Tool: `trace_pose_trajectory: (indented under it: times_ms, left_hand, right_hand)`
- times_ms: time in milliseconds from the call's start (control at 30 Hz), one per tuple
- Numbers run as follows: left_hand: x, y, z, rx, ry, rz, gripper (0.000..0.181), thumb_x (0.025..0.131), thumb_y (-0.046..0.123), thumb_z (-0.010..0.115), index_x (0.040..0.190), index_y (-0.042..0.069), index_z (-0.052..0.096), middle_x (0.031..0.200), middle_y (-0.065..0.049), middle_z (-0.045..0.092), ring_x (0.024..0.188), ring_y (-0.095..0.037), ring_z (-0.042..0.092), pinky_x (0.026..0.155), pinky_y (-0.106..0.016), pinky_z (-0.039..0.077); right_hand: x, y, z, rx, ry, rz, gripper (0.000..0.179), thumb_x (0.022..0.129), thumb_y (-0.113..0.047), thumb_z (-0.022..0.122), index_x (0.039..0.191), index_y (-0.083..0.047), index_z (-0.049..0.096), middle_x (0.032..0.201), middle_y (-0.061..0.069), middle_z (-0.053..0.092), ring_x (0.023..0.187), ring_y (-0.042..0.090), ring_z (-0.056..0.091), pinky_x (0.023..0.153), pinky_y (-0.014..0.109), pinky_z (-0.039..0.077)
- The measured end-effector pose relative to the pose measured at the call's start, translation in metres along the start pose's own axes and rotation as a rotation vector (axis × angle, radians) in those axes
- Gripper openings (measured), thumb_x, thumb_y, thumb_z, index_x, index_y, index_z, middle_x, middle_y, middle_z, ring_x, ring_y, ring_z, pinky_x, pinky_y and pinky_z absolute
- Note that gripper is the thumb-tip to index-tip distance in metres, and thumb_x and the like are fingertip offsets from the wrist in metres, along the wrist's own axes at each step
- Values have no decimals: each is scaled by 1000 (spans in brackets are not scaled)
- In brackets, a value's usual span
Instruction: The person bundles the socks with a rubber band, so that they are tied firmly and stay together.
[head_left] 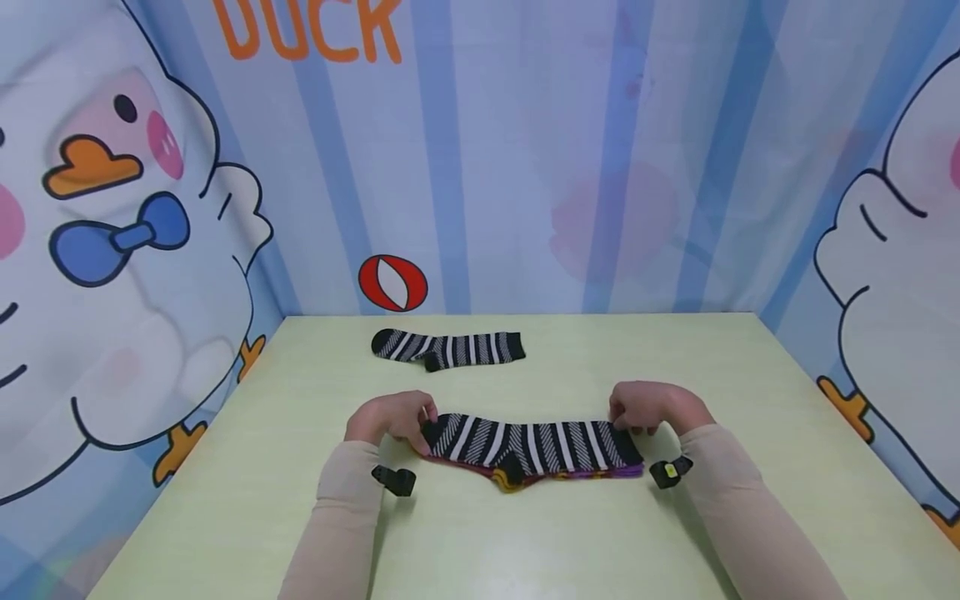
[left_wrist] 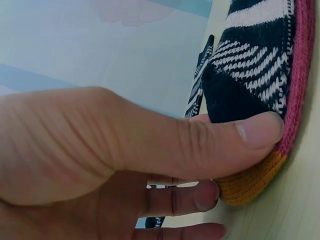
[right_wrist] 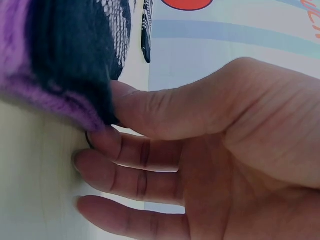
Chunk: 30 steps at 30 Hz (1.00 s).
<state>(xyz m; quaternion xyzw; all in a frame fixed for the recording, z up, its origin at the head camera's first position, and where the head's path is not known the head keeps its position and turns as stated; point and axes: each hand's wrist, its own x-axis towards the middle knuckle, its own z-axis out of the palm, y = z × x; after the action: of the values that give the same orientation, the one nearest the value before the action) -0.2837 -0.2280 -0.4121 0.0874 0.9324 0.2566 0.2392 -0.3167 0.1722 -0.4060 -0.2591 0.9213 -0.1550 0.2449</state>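
A black-and-white striped sock (head_left: 528, 444) lies flat on top of a purple, pink and orange sock (head_left: 525, 477) near the front middle of the pale green table (head_left: 480, 533). My left hand (head_left: 392, 418) pinches the stack's toe end, thumb (left_wrist: 220, 140) on the black toe (left_wrist: 227, 97), fingers under the orange toe (left_wrist: 247, 182). My right hand (head_left: 651, 406) pinches the cuff end, thumb (right_wrist: 165, 112) against the black cuff (right_wrist: 75, 55) and purple cuff (right_wrist: 45, 95). A second striped sock (head_left: 448, 347) lies alone farther back.
Cartoon duck curtains (head_left: 480, 150) wall the table on three sides. The table's left (head_left: 187, 450) and right (head_left: 847, 450) edges run beside the curtains. Black wrist camera mounts (head_left: 395, 479) sit on both beige sleeves.
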Motion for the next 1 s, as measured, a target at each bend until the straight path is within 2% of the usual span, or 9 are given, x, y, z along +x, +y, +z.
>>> trace_pose_trajectory:
  times_ms: [233, 433, 667, 1000]
  left_hand:
    - [0, -1, 5, -12, -4, -3, 40, 76, 0, 84, 106, 8, 58, 102, -8, 55, 76, -20, 52, 65, -30, 43]
    - [1, 1, 2, 4, 2, -4, 40, 77, 1, 84, 107, 9, 59, 103, -8, 55, 79, -21, 53, 67, -31, 44]
    - [2, 3, 0, 13, -4, 8, 39, 78, 0, 83, 107, 7, 58, 101, -8, 55, 79, -20, 52, 66, -29, 44]
    - [0, 4, -2, 21, -6, 19, 38, 79, 2, 83, 106, 8, 58, 101, -7, 55, 79, -20, 52, 65, -30, 44]
  right_hand:
    - [-2, 2, 5, 9, 14, 4, 10, 96, -2, 61, 95, -6, 70, 78, 5, 61, 69, 20, 57, 60, 36, 53]
    - [-2, 2, 2, -9, 18, -6, 10, 95, -2, 61, 94, -6, 70, 77, 5, 61, 69, 20, 57, 61, 36, 53]
    - [0, 2, -2, 3, 14, -6, 13, 96, -1, 60, 89, -8, 69, 74, 6, 59, 63, 15, 51, 57, 32, 49]
    - [-1, 2, -3, 26, 20, -8, 11, 95, -3, 60, 91, -8, 69, 77, 5, 61, 67, 18, 56, 59, 36, 53]
